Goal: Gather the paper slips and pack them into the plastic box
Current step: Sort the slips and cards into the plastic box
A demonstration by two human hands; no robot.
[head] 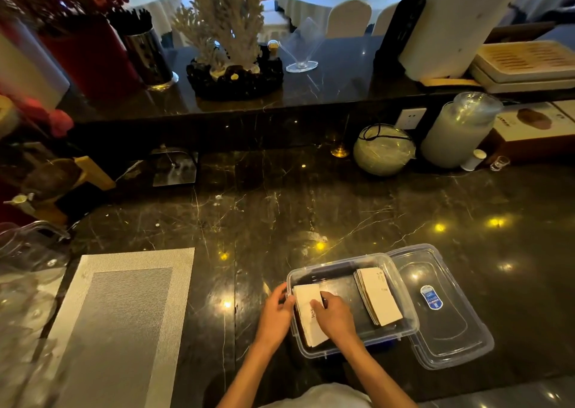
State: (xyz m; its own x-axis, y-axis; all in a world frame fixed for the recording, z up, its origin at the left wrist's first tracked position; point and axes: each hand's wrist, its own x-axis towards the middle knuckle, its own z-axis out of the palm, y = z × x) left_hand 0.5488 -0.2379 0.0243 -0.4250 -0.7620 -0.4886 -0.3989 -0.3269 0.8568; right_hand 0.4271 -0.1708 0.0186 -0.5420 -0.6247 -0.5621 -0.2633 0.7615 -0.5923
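A clear plastic box (401, 286) sits on the dark marble counter near the front edge. Inside it, at the right, lies a stack of white paper slips (378, 295). At the left end of the box is a second stack of paper slips (306, 298). My right hand (334, 316) presses down on top of this left stack. My left hand (275, 314) grips the same stack and the box's left rim from outside. The box's clear lid (448, 323) lies flat under and beside the box on the right.
A grey woven placemat (121, 314) lies at the left. Along the back stand a wrapped round bowl (384, 149), a wrapped white jar (457, 130), a small shot glass (499, 162) and a black napkin holder (174, 168). A raised ledge holds a coral ornament (230, 34).
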